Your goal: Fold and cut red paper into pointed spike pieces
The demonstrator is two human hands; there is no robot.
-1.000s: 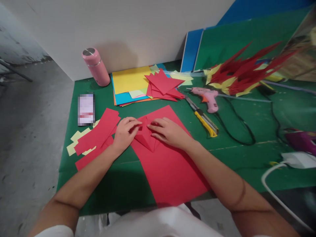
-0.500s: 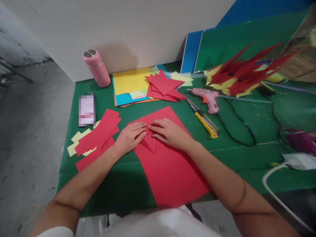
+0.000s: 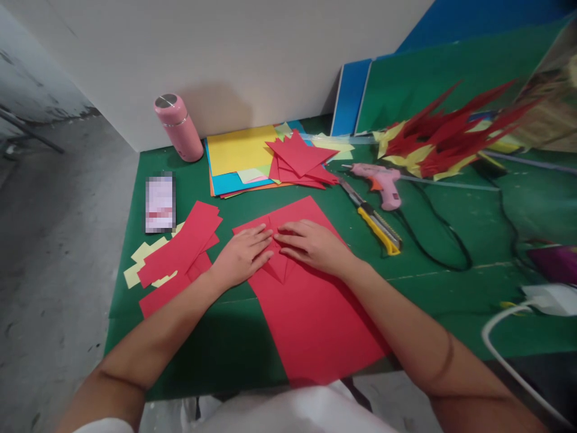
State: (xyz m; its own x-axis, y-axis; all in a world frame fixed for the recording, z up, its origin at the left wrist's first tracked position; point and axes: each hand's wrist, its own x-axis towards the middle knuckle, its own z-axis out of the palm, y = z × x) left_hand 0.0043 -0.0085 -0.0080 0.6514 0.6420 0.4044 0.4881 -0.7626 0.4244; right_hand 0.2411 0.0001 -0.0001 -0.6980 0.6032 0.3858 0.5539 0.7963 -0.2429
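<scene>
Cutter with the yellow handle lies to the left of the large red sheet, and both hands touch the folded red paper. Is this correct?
Not quite: the cutter lies to the right of the large red sheet, as the head view shows. The left hand and the right hand do touch the folded red paper.

So the folded red paper [image 3: 280, 266] is lying pretty much flat, pointy end this way, on the far end of a big red sheet [image 3: 322, 319].
</scene>
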